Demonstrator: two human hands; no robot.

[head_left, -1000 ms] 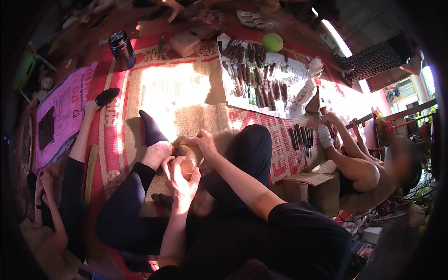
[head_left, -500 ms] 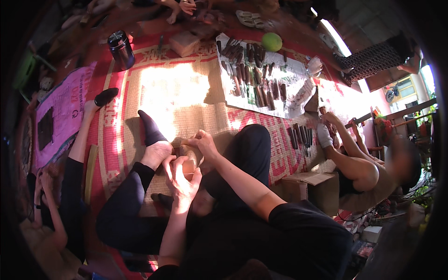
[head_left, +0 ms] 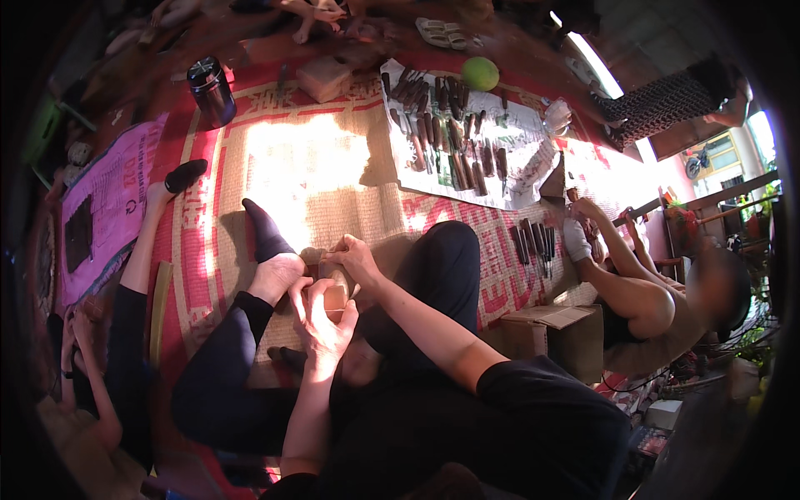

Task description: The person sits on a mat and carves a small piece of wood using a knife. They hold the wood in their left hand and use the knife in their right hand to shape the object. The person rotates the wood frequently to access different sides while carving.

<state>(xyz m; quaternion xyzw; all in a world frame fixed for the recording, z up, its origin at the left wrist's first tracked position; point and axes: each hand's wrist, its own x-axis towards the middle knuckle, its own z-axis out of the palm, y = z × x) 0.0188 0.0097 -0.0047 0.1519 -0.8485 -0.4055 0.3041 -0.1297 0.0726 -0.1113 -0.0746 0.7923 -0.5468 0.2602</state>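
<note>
Above my crossed legs, my left hand is wrapped round a small light-brown block, apparently wood, with fingers on its far side and the thumb at its right. My right hand is closed in a pinch at the block's far end. What its fingers grip is too small and partly hidden to name. Both hands are close together beside my bare left ankle, over the woven mat.
Ahead, many wood-handled carving tools lie on a paper sheet beside a green round fruit. More tools lie nearer. A cardboard box and a seated person are right; a dark flask stands far left.
The whole view has shifted slightly left. My hands keep nearly the same grip, and the block looks slightly turned between them.
</note>
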